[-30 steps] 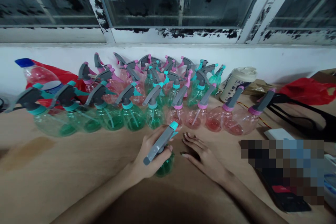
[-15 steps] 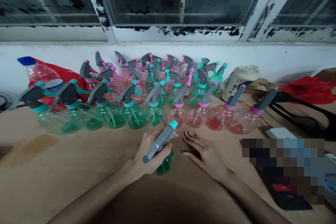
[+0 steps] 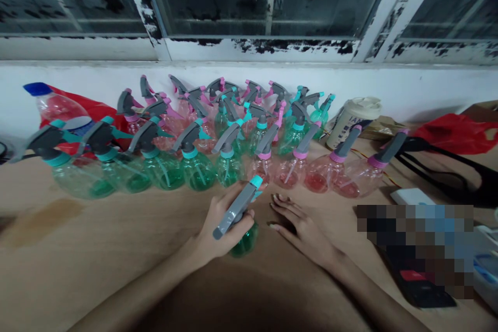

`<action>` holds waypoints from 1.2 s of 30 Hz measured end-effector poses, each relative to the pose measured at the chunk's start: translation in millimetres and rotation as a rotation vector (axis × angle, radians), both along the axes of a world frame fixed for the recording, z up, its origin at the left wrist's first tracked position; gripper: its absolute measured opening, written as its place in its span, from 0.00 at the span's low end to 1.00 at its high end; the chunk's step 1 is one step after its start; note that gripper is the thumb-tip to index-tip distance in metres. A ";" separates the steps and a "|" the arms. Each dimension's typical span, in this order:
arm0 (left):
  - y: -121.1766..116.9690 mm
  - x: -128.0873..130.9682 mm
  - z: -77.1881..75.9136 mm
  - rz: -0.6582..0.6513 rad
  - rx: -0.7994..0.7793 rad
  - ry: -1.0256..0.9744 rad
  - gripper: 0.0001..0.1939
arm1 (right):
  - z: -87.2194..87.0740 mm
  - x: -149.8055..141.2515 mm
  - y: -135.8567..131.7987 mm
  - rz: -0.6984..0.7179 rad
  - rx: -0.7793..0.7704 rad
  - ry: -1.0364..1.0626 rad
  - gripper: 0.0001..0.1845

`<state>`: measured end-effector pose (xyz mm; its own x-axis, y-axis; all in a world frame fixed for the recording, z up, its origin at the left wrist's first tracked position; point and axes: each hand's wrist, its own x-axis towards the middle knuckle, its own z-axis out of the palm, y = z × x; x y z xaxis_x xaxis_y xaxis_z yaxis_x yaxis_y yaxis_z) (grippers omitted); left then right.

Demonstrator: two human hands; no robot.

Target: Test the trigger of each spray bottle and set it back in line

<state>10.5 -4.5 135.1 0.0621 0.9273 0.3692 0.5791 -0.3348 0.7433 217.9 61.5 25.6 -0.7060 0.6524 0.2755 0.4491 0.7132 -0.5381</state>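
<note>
On the near side of the table (image 3: 97, 241), the left hand (image 3: 223, 223) curls its fingers around a green spray bottle (image 3: 245, 244), its body mostly hidden. Just beside, the right hand (image 3: 307, 231) has fingers slightly spread. Pixelation covers much of a dark device (image 3: 430, 298). Farther, front-row bottles (image 3: 198, 174) partly block the back ones (image 3: 202, 124).

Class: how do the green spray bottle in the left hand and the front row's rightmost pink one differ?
The green spray bottle is turquoise-tipped, the pink spray bottle pink-tipped. The left hand grips the green one; the pink one stands unheld. Both have grey trigger heads.
</note>
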 end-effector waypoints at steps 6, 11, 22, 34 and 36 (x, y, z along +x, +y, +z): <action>0.2 -1.1 -3.5 -0.013 0.025 0.008 0.09 | 0.4 0.5 0.2 -0.004 -0.004 0.016 0.25; 0.2 -0.4 -3.2 -0.011 0.060 0.009 0.07 | -0.2 0.9 0.5 0.006 0.005 0.039 0.25; -1.3 -0.8 5.8 -0.044 -0.006 -0.034 0.08 | 3.7 0.0 -1.5 -0.008 -0.007 0.001 0.25; -1.3 -0.1 4.9 0.016 0.015 0.029 0.05 | 4.1 0.4 -1.3 -0.008 -0.017 -0.007 0.25; -1.1 0.4 4.1 0.012 0.013 0.024 0.08 | 3.9 0.6 -1.2 -0.007 -0.016 -0.017 0.25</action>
